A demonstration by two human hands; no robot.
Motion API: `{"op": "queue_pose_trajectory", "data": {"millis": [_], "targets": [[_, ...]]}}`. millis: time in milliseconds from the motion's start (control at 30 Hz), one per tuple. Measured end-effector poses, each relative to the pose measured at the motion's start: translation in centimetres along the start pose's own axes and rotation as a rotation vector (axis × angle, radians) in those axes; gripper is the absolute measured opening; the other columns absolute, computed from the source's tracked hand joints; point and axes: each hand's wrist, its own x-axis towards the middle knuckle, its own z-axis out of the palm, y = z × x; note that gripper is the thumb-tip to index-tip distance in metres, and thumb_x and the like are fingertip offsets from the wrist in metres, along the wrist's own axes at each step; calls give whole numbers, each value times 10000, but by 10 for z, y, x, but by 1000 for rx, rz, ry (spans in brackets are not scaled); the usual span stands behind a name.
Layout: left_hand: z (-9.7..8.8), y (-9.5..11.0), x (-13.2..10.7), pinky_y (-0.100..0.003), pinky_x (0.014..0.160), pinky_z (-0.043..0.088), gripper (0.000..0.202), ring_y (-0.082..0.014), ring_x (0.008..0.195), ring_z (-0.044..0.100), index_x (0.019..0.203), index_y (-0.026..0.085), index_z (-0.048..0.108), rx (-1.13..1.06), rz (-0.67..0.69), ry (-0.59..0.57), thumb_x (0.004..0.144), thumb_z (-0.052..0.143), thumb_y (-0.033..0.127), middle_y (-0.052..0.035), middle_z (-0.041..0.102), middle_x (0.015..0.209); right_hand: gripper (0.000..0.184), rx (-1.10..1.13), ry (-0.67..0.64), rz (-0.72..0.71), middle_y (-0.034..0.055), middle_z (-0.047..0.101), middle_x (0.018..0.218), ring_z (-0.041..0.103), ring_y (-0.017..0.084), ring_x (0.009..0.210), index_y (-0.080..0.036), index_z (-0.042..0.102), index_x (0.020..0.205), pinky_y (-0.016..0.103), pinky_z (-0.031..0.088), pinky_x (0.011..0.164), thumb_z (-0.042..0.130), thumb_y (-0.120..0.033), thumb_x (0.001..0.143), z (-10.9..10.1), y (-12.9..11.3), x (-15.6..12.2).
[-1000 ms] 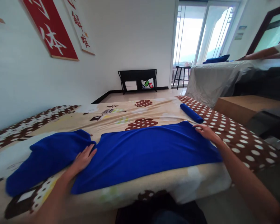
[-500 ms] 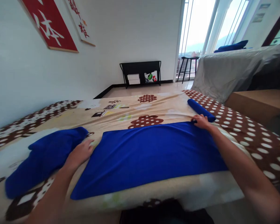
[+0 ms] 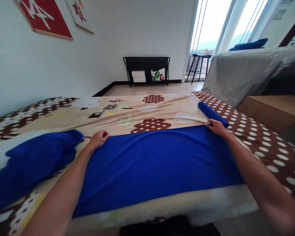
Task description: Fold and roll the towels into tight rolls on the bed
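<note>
Blue cloth is bunched under the curled fingers (image 3: 103, 133) of the left hand (image 3: 98, 138) at the far left corner of the flat towel (image 3: 152, 160). The right hand (image 3: 216, 127) closes on the far right corner, but its fingertips are tucked out of sight, so this is probably a grip rather than a press. The flat towel lies spread along the near edge of the bed (image 3: 127, 114). Just beyond the right hand lies a rolled towel (image 3: 212, 113). Left of the left hand sits a crumpled blue heap (image 3: 31, 160), cut off by the frame. The bedcover is beige with brown dotted patches. On the white wall a red sign (image 3: 45, 16) shows white characters, cropped and unreadable. A black rack (image 3: 146, 59) stands near the glass doors (image 3: 211, 26), and the labels on the bag inside it are too small to read.
</note>
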Motion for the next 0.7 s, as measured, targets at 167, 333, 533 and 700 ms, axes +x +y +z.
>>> {"op": "queue_pose_trajectory", "data": {"millis": [167,333,533,700], "targets": [[-5,-15,-6,-275,758,447,478,-196,830,585,928,162,592,-37,54,-77,771,509,606,-71,671,905,329,-69,32,76,143,702,964,654,289,896,-173,647,1049,353,464,762,604,-448,873,14,8,-2],[-12,-27,-11,-240,721,414,481,-158,767,541,879,153,606,-29,32,-90,810,491,615,-26,650,818,413,-83,46,133,136,708,992,655,292,925,-179,653,1081,363,476,782,600,-527,867,13,17,0],[-15,-26,-15,-196,765,388,376,-125,829,533,956,147,587,-7,-35,56,897,467,498,-6,629,885,311,-69,20,134,90,729,1000,665,212,889,-181,694,1045,300,485,779,494,-397,947,1,25,-4],[-8,-22,-17,-176,721,373,301,-102,767,544,1032,152,566,19,-89,89,937,472,421,23,625,859,329,-175,62,175,140,710,1038,662,260,943,-175,647,1143,359,479,815,450,-378,976,4,19,-8]]}}
